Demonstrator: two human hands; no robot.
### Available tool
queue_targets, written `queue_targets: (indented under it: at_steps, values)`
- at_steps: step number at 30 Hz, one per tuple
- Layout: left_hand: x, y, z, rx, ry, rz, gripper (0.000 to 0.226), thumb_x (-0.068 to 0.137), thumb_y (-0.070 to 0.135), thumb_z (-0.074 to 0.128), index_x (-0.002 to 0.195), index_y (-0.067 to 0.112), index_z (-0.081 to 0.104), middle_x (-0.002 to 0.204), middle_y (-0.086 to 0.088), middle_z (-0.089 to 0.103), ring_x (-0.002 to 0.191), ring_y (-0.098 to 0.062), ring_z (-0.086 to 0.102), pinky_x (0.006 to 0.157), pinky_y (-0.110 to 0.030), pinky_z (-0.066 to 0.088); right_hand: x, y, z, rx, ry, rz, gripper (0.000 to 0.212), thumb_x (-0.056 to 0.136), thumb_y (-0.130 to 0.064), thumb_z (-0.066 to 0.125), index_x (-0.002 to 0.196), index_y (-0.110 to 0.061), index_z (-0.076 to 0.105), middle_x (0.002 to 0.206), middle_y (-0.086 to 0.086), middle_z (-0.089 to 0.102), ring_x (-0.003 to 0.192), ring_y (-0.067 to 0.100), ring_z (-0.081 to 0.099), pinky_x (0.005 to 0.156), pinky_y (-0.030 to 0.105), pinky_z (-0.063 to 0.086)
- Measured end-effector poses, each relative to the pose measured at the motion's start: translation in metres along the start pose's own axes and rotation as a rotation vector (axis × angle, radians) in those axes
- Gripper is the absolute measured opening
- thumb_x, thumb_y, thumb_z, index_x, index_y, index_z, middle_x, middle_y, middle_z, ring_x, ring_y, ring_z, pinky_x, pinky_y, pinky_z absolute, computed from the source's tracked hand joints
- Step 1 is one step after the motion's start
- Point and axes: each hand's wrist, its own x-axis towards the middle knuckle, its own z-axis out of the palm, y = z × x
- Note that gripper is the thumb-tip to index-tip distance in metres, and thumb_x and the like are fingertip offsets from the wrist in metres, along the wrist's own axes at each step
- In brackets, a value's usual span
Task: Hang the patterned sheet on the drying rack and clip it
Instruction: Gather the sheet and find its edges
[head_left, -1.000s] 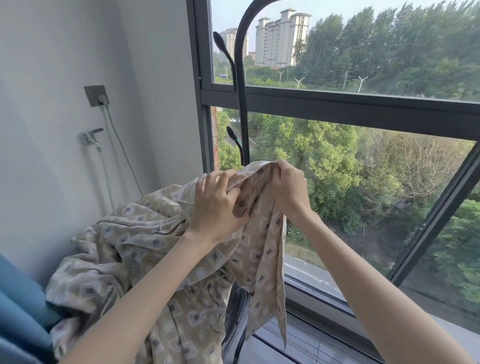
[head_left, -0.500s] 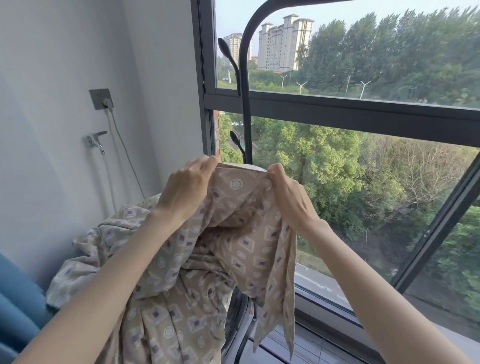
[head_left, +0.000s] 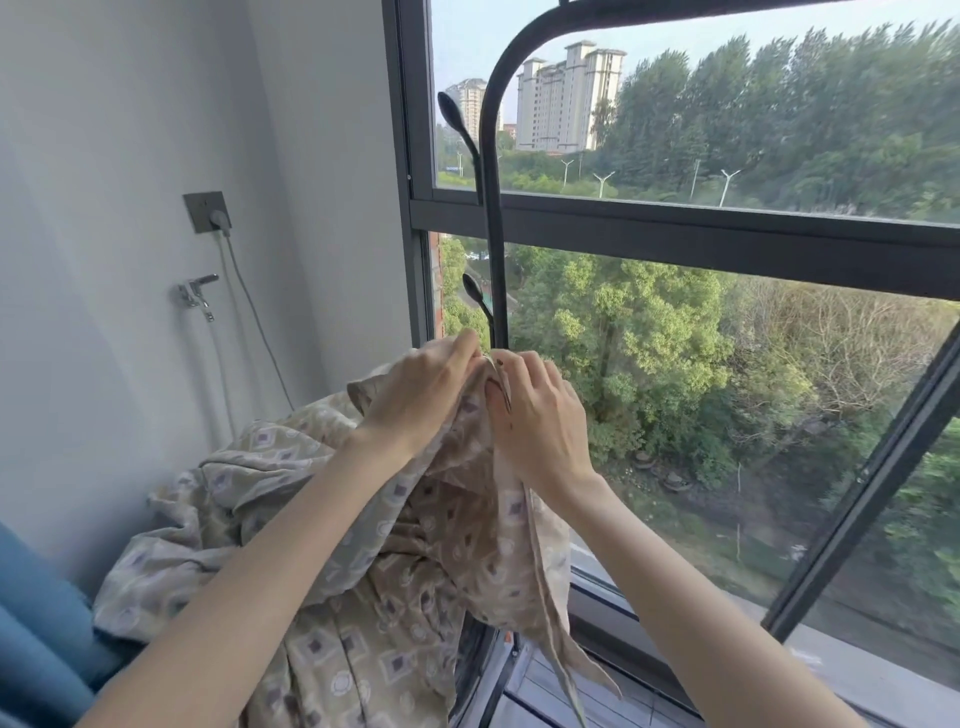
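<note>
Hanging bunched from both hands, patterned sheet (head_left: 415, 571) sits low, just in front of the drying rack (head_left: 491, 208) upright, not yet over a bar. Gathered top edge points up; a narrow tail trails straight down, with the bulk heaped to the left. Left hand (head_left: 415, 400) and right hand (head_left: 540, 431) nearly touch, fingers (head_left: 527, 366) curled, pinching that edge. Open room above beside the rack's curved tube. Window frame (head_left: 675, 239) close behind; wall (head_left: 104, 156) to the left; blue fabric (head_left: 36, 623) at lower left.
</note>
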Motion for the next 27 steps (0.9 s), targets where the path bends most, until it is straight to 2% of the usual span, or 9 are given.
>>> queue_targets:
  at_steps: [2, 5, 8, 12, 16, 19, 22, 24, 27]
  values:
    - [-0.002, 0.002, 0.003, -0.013, 0.016, -0.022, 0.009, 0.098, 0.017, 0.047, 0.093, 0.009, 0.049, 0.069, -0.002, 0.053, 0.051, -0.012, 0.048, 0.051, -0.021, 0.046, 0.001, 0.001, -0.001, -0.043, -0.002, -0.011, 0.022, 0.096, -0.025, 0.043, 0.095, -0.013, 0.061, 0.087, -0.001, 0.061, 0.073, 0.020, 0.060, 0.057, 0.028, 0.044]
    - [-0.010, 0.004, 0.005, 0.035, 0.109, -0.023, 0.014, 0.095, 0.023, 0.048, 0.090, 0.010, 0.052, 0.074, -0.001, 0.055, 0.061, -0.012, 0.046, 0.060, -0.026, 0.045, 0.001, 0.007, -0.004, -0.088, -0.036, 0.014, 0.005, 0.090, -0.009, 0.055, 0.088, -0.009, 0.060, 0.081, 0.001, 0.060, 0.060, 0.022, 0.062, 0.048, 0.024, 0.034]
    - [-0.022, 0.004, 0.013, 0.080, 0.113, -0.062, 0.019, 0.091, 0.033, 0.054, 0.091, 0.015, 0.057, 0.091, 0.000, 0.059, 0.081, -0.018, 0.053, 0.076, -0.034, 0.041, 0.009, 0.014, -0.006, -0.126, -0.006, 0.060, 0.008, 0.089, -0.006, 0.058, 0.093, -0.010, 0.063, 0.084, 0.001, 0.064, 0.070, 0.022, 0.063, 0.054, 0.023, 0.034]
    - [-0.041, -0.001, 0.023, 0.074, 0.060, -0.155, 0.029, 0.083, 0.043, 0.062, 0.095, 0.017, 0.065, 0.100, -0.001, 0.059, 0.094, -0.022, 0.055, 0.084, -0.041, 0.038, 0.018, 0.016, -0.009, -0.053, 0.007, 0.138, 0.019, 0.095, -0.009, 0.047, 0.106, -0.014, 0.062, 0.095, 0.000, 0.065, 0.080, 0.023, 0.062, 0.059, 0.030, 0.044]
    - [-0.049, -0.009, 0.027, 0.101, -0.009, -0.234, 0.028, 0.087, 0.038, 0.059, 0.094, 0.012, 0.068, 0.100, -0.005, 0.060, 0.091, -0.025, 0.054, 0.079, -0.040, 0.043, 0.023, 0.015, -0.011, -0.001, 0.019, 0.187, 0.022, 0.097, -0.012, 0.042, 0.108, -0.017, 0.061, 0.102, -0.003, 0.064, 0.072, 0.024, 0.062, 0.058, 0.035, 0.049]
    - [-0.054, -0.015, 0.021, 0.061, -0.014, -0.285, 0.018, 0.093, 0.019, 0.054, 0.098, 0.005, 0.064, 0.098, -0.007, 0.062, 0.085, -0.026, 0.058, 0.077, -0.038, 0.048, 0.024, 0.015, -0.013, 0.009, 0.012, 0.188, 0.024, 0.099, -0.014, 0.040, 0.110, -0.017, 0.061, 0.103, -0.004, 0.063, 0.069, 0.025, 0.062, 0.055, 0.034, 0.048]
    - [-0.039, -0.019, -0.007, 0.139, 0.062, -0.277, 0.020, 0.086, -0.003, 0.047, 0.101, -0.004, 0.062, 0.096, -0.016, 0.064, 0.082, -0.031, 0.062, 0.079, -0.037, 0.050, 0.022, 0.016, -0.015, 0.006, -0.014, 0.186, 0.023, 0.099, -0.015, 0.041, 0.109, -0.018, 0.062, 0.102, -0.004, 0.064, 0.069, 0.026, 0.062, 0.056, 0.035, 0.049]
    - [-0.020, -0.022, -0.034, 0.237, 0.150, -0.207, 0.025, 0.083, 0.002, 0.044, 0.100, -0.005, 0.061, 0.094, -0.018, 0.065, 0.077, -0.032, 0.061, 0.078, -0.039, 0.049, 0.024, 0.017, -0.018, 0.011, -0.017, 0.181, 0.022, 0.098, -0.013, 0.042, 0.107, -0.017, 0.062, 0.100, -0.002, 0.065, 0.068, 0.026, 0.061, 0.055, 0.035, 0.049]
    - [0.005, -0.032, -0.062, 0.427, 0.263, -0.088, 0.022, 0.083, 0.004, 0.054, 0.102, -0.003, 0.062, 0.099, -0.015, 0.066, 0.080, -0.031, 0.059, 0.079, -0.039, 0.044, 0.031, 0.014, -0.026, 0.049, 0.025, 0.153, 0.021, 0.096, -0.011, 0.042, 0.102, -0.013, 0.062, 0.092, 0.003, 0.067, 0.065, 0.028, 0.060, 0.052, 0.034, 0.045]
